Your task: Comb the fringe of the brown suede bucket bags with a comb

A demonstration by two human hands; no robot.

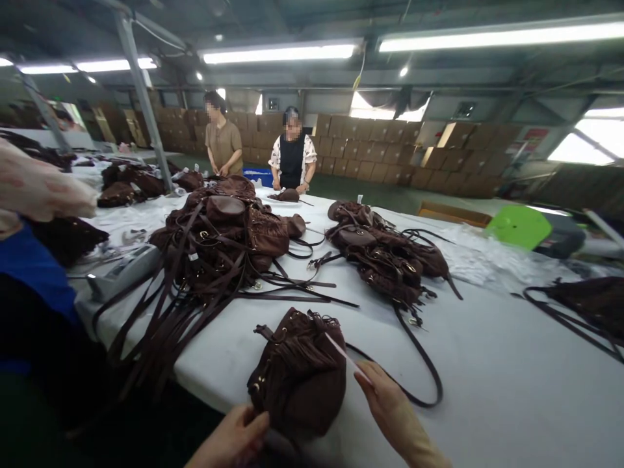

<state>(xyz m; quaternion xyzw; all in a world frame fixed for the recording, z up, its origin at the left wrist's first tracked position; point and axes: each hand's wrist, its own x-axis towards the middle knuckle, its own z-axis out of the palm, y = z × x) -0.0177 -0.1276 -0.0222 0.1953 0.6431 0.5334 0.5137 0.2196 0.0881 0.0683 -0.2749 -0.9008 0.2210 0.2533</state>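
Brown bag (307, 380) against left hand (236, 434).

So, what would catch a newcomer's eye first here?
Probably the heap of brown bags at left, straps spilling off the white table. Then the nearest bag, between the left hand and the right hand, which holds a pale strip. At right sits a bright green object.

I can read no lettering; the red sign (535, 137) right of the stacked cartons (371, 151) is too blurred.
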